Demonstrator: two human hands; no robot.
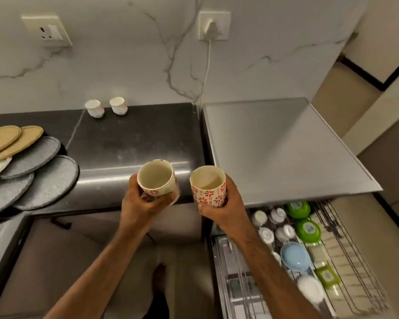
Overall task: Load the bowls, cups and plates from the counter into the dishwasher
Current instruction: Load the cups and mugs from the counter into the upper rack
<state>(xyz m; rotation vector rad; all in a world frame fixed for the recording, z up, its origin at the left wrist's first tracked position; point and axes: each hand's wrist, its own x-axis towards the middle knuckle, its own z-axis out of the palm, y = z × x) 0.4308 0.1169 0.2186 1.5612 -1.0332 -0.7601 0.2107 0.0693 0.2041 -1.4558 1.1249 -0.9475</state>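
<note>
Above the dark counter (134,139) edge, both hands hold upright, each curled around a red-flowered cup: left (140,199), right (219,204).

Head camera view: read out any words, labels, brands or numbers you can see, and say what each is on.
No text can be read.
The green bowls in the dishwasher rack: pale labels, too blurred to read.
The left cup and the right cup: red flowers only, no words.

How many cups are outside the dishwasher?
4: a red-flowered cup in the left hand, a matching cup in the right hand, a white cup and a second white cup at the back of the counter. More may sit off-frame.
</note>
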